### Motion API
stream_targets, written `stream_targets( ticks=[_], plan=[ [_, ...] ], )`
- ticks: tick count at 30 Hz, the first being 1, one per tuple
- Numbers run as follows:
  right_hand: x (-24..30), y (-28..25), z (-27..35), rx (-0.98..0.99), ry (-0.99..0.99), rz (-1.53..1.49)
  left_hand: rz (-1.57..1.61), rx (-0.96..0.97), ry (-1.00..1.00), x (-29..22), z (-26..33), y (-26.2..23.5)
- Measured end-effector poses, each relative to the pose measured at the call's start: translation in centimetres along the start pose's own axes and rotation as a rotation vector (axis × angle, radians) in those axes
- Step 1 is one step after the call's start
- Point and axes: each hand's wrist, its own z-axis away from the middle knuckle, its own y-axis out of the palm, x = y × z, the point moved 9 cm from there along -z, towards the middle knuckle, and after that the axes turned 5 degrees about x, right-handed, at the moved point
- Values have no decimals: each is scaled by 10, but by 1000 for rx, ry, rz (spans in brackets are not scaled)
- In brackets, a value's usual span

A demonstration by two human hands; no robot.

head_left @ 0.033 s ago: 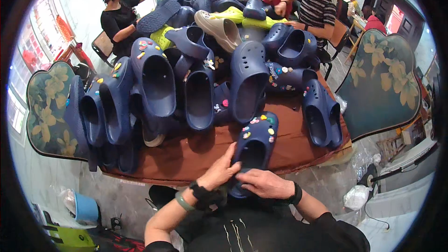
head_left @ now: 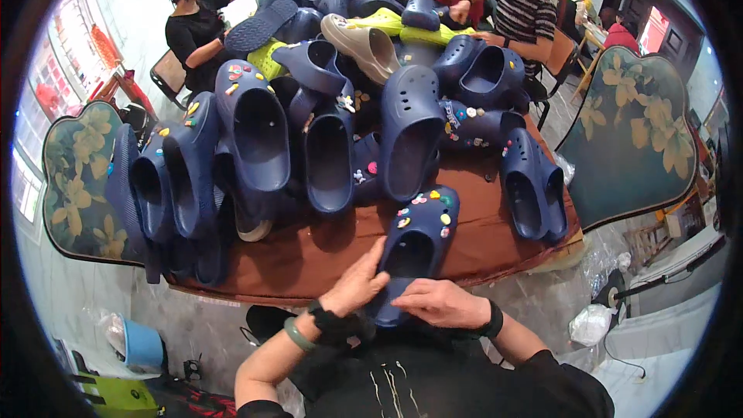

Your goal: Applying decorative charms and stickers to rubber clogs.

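A dark blue clog (head_left: 430,220) with several colourful charms on its toe lies in front of me, toe pointing away, its heel reaching past the table's near edge. Along its left side rests my left hand (head_left: 354,282), fingers stretched together, thumb over the rim near the heel. My right hand (head_left: 445,306) is over the heel end, fingers bent and tips pinched together; whatever they hold, if anything, is hidden. Just beyond stands a plain blue clog (head_left: 410,131) with holes and no charms on its top. A charm-covered blue clog (head_left: 259,128) leans in the pile to the left.
Blue, lime and beige clogs are heaped across the table with its brown cloth (head_left: 480,240). A pair of blue clogs (head_left: 526,190) stands at the right edge. Painted panels (head_left: 631,139) flank the table. Other people sit and stand farther back. A blue bucket (head_left: 143,343) is on the floor.
My left hand has slid slightly left and down along the clog's side. My right hand has shifted slightly down, its fingertips now apart from the left thumb. The clog has barely moved.
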Motion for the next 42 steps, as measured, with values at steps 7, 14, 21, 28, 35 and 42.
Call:
stream_targets(
  ticks=[7,14,21,28,35,42],
  plan=[
    [-69,-84,33,-465,344,377,-386,-168,13,-3,58,-90],
    [-203,-127,87,-566,761,706,-442,-521,-95,48,82,-117],
    [-291,-171,74,-406,785,836,-520,-709,-75,26,77,-97],
    [-235,-145,89,-539,566,531,-30,-902,3,9,105,-91],
    [-185,-108,95,-426,666,380,-48,-416,-183,-6,60,-46],
    [-97,-113,57,-606,449,752,71,-509,-224,-12,53,-50]
  ],
)
